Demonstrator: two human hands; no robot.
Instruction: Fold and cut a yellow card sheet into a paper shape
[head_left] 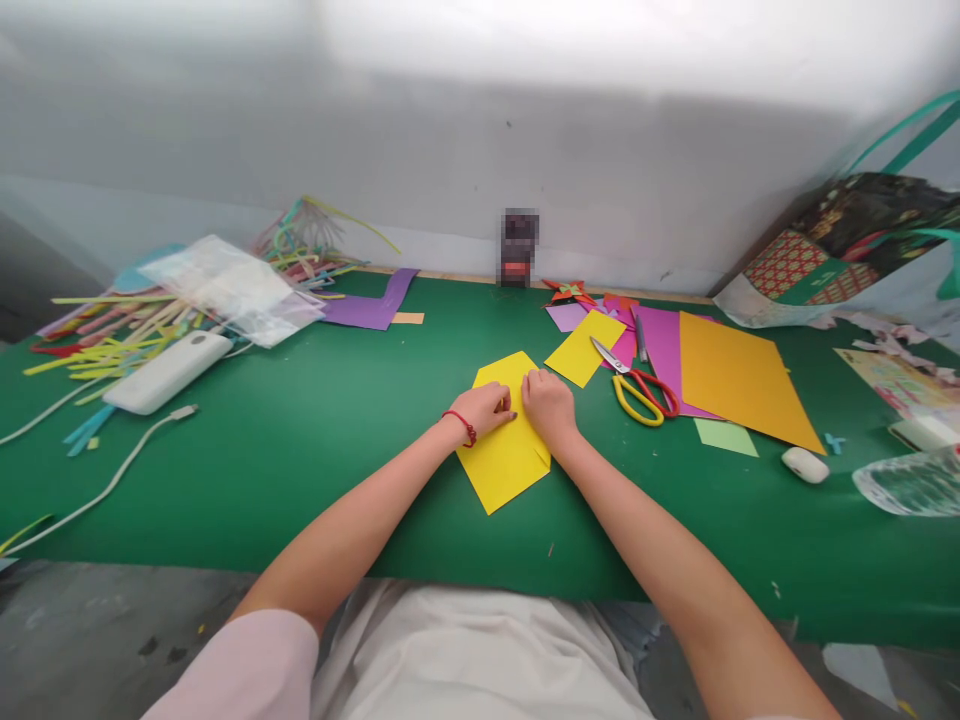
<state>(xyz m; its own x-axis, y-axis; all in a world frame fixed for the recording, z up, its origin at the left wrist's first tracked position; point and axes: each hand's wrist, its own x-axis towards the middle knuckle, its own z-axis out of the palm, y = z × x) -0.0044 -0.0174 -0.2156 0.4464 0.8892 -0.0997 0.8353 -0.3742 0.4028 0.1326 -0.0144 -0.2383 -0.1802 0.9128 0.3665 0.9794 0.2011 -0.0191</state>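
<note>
A yellow sheet of paper (496,468) with folded corners lies on the green table in front of me. My left hand (486,407), with a red cord bracelet at the wrist, rests on its left part, the fingers curled together against the surface. My right hand (551,408) is closed at the sheet's upper right edge, its fingertips pressing on the paper close to the left fingers. Part of the sheet is hidden under both hands. Beyond my right hand lie a second yellow paper (581,350) and scissors (641,393) with red and yellow handles, blades parted.
Orange sheet (742,375), magenta sheet (664,350), white case (805,464) and plastic bottle (911,482) lie right. Purple paper (367,308), clear plastic bag (240,285), paper strips, white power bank (169,372) and cable (120,470) lie left. A patterned bag (810,265) stands back right.
</note>
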